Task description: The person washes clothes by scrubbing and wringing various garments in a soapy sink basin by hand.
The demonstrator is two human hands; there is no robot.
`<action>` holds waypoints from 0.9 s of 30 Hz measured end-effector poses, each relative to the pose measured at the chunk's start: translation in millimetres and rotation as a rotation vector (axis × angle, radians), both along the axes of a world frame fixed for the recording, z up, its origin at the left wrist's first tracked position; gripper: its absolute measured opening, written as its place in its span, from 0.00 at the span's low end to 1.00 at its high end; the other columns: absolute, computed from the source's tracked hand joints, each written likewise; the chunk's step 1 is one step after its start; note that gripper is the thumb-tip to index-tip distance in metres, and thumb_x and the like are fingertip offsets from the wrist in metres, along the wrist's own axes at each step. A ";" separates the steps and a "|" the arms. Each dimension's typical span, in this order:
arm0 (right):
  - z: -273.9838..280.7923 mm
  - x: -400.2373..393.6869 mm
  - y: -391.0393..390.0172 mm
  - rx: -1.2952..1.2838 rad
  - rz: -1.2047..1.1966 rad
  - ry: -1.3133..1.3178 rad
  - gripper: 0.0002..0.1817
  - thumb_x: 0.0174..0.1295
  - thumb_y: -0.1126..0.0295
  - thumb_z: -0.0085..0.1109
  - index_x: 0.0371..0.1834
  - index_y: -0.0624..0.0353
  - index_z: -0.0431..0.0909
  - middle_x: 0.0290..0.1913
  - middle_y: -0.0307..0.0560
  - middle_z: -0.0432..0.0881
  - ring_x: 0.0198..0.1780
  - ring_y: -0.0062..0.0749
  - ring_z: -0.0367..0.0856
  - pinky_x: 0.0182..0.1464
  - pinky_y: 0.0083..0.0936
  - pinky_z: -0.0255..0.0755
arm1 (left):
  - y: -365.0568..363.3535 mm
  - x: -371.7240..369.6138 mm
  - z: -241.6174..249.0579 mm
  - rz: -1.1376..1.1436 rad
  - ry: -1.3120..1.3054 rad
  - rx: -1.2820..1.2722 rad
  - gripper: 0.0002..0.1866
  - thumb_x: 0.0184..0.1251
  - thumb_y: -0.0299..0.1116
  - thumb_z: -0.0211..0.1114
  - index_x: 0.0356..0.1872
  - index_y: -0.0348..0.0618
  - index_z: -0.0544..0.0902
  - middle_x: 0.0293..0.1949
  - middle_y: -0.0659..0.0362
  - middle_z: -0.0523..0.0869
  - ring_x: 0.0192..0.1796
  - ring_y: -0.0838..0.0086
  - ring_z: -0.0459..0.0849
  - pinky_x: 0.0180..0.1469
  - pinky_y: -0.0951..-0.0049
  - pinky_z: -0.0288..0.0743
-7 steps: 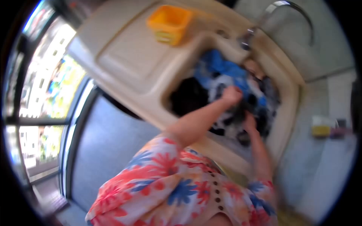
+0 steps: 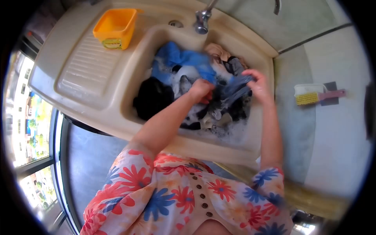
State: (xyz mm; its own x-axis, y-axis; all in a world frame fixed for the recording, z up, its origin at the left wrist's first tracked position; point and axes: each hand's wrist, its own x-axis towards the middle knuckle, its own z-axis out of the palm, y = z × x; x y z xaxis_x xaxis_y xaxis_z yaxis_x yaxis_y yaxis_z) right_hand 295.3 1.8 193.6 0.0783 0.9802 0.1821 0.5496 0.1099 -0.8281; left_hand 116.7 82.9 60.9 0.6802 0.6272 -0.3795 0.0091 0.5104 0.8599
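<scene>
Soapy wet clothes fill the basin of a beige sink point(image 2: 127, 98). Over the middle of the pile my left hand point(image 2: 201, 90) is closed in a fist; what its curled fingers hold, if anything, is hidden. To its right, my right hand point(image 2: 259, 88) pinches the upper end of a thin dark grey-blue cloth point(image 2: 234, 89), which hangs slantwise down into the wash. Near my hands lie a bright blue garment point(image 2: 180, 56), a black garment point(image 2: 152, 98) and a peach cloth point(image 2: 216, 51). White suds point(image 2: 231, 135) spread along the basin's near side.
A yellow-orange plastic tub point(image 2: 114, 29) stands on the ribbed drainboard point(image 2: 88, 70) at the left. The tap point(image 2: 202, 21) reaches over the basin's back edge. On the right, a yellow-bristled brush point(image 2: 307, 98) with a pinkish handle lies on the grey surface. Windows point(image 2: 35, 117) are at far left.
My hands have moved apart, and my right hand has risen with the grey-blue cloth, now stretched out. The camera view has turned, so the sink appears more level and further left.
</scene>
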 end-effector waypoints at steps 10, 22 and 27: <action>47.6 -161.4 -108.8 0.068 0.430 -0.578 0.18 0.32 0.86 0.46 0.28 0.57 0.78 0.35 0.46 0.74 0.46 0.41 0.71 0.50 0.31 0.67 | -86.5 -70.1 -8.1 -0.034 -0.445 -0.774 0.42 0.60 0.68 0.31 0.59 0.39 0.63 0.54 0.41 0.71 0.50 0.50 0.74 0.49 0.47 0.67; 11.7 -140.7 -120.5 -0.306 0.378 0.277 0.17 0.39 0.85 0.48 0.34 0.62 0.77 0.37 0.44 0.77 0.44 0.33 0.74 0.48 0.28 0.69 | -87.4 -70.4 -33.9 0.072 -0.396 -0.658 0.25 0.63 0.51 0.51 0.50 0.38 0.72 0.38 0.49 0.81 0.40 0.63 0.81 0.41 0.64 0.76; -132.0 -63.2 -51.8 -0.236 -0.072 0.960 0.22 0.57 0.62 0.48 0.52 0.63 0.69 0.47 0.45 0.77 0.51 0.36 0.74 0.56 0.32 0.66 | -98.9 -78.9 7.6 -0.221 -0.844 -0.822 0.25 0.60 0.51 0.56 0.48 0.39 0.74 0.46 0.54 0.80 0.45 0.67 0.80 0.50 0.67 0.73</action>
State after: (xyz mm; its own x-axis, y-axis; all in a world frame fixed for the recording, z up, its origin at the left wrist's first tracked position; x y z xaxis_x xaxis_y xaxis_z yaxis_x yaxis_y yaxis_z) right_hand 232.1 -50.0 61.6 0.1515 0.9702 -0.1889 -0.3673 -0.1222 -0.9221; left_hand 37.8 -16.0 68.4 0.9696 0.2444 0.0060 -0.2444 0.9682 0.0540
